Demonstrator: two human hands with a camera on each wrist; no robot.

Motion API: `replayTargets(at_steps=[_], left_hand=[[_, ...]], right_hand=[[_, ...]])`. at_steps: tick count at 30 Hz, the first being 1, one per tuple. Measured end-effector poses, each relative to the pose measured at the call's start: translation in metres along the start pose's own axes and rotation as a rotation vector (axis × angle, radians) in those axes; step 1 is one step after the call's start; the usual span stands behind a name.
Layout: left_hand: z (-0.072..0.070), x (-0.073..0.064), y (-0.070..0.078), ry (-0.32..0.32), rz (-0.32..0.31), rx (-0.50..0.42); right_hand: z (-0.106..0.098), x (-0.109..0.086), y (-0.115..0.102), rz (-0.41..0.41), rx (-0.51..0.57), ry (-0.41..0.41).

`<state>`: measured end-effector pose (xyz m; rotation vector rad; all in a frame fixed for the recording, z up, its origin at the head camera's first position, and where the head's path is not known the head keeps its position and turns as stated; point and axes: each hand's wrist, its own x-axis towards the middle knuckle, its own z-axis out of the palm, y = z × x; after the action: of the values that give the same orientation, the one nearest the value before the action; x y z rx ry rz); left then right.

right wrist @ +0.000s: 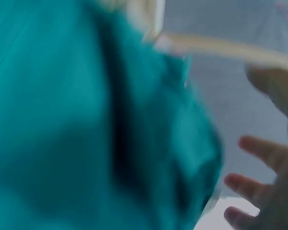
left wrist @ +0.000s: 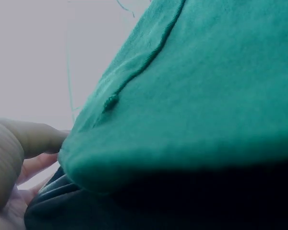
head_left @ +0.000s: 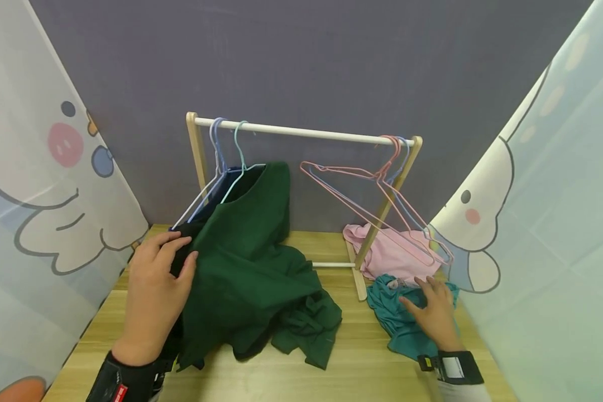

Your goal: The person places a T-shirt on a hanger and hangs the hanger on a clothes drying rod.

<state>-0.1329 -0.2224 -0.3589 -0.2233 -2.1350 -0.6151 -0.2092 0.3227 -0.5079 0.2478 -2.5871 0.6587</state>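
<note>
My left hand (head_left: 156,285) is at the left edge of the hanging clothes, its fingers by a dark garment (head_left: 180,258) and its thumb beside a green garment (head_left: 251,268). In the left wrist view, thumb and fingers meet the edge of the green cloth (left wrist: 192,105), with dark cloth (left wrist: 77,206) below. The green garment hangs from a mint hanger (head_left: 240,151), its lower part spread on the table. Over a crumpled teal garment (head_left: 394,318), my right hand (head_left: 434,315) has its fingers spread; the right wrist view shows them apart from the teal cloth (right wrist: 53,115).
A clothes rack (head_left: 301,132) with wooden sides stands on the wooden table (head_left: 261,379). White and blue hangers (head_left: 220,145) hang at its left; pink hangers (head_left: 382,176) and another blue one hang at its right. Folded pink cloth (head_left: 387,251) lies behind the teal garment. Printed curtains flank both sides.
</note>
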Motion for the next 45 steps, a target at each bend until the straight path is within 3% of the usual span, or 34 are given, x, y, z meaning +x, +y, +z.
replayTargets(at_steps=[3,6,12,19,28,35,45], left_hand=[[0.001,0.000,0.000,0.006,0.002,-0.016],[0.002,-0.001,0.001,0.026,0.001,-0.027],[0.004,-0.001,0.002,0.033,-0.010,-0.027],[0.006,-0.002,0.002,0.032,0.000,-0.037],[0.006,-0.002,0.001,0.002,-0.022,-0.015],[0.005,-0.003,-0.002,-0.010,-0.029,-0.011],[0.007,-0.002,0.000,0.029,-0.010,-0.032]], right_hand=[[0.000,-0.008,0.021,0.017,-0.105,-0.113],[0.000,-0.012,0.032,0.041,-0.132,-0.236],[0.003,-0.016,0.038,0.064,-0.151,-0.338],[0.002,-0.026,0.038,0.053,-0.138,-0.316],[0.002,-0.054,0.021,0.006,-0.087,-0.272],[0.002,-0.071,-0.013,0.002,-0.108,-0.314],[0.027,-0.083,-0.068,-0.167,-0.201,-0.266]])
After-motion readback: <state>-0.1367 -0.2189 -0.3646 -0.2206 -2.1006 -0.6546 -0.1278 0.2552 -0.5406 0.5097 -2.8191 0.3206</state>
